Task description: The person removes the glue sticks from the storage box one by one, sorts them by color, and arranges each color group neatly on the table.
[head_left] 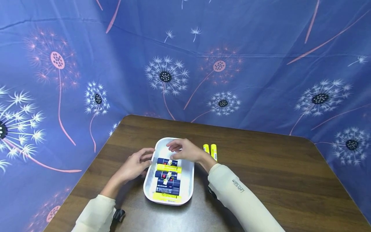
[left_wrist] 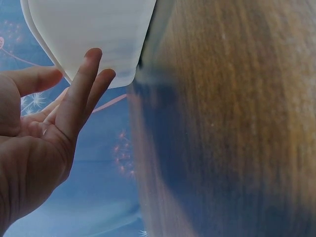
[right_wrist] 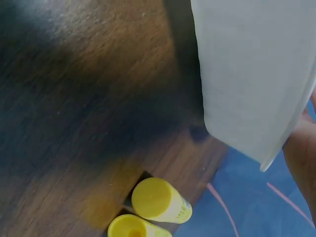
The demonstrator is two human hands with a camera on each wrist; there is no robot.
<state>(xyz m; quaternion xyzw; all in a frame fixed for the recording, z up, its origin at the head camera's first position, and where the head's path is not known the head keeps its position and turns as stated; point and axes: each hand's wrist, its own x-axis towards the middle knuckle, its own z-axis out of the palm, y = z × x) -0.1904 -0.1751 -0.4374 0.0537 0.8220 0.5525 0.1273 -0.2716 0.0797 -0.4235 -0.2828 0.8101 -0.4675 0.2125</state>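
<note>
A white oblong tray lies on the wooden table and holds several glue sticks, some dark blue and some yellow, side by side. My left hand rests at the tray's left rim with straight, relaxed fingers. In the left wrist view its palm is open and its fingertips touch the tray wall. My right hand hovers over the tray's far end, fingers loosely extended, with the thumb close to the topmost blue stick. It holds nothing that I can see.
Two yellow glue sticks lie side by side on the table just right of the tray, also visible as yellow sticks beside the tray wall. Blue dandelion-print cloth surrounds the table at the back and left.
</note>
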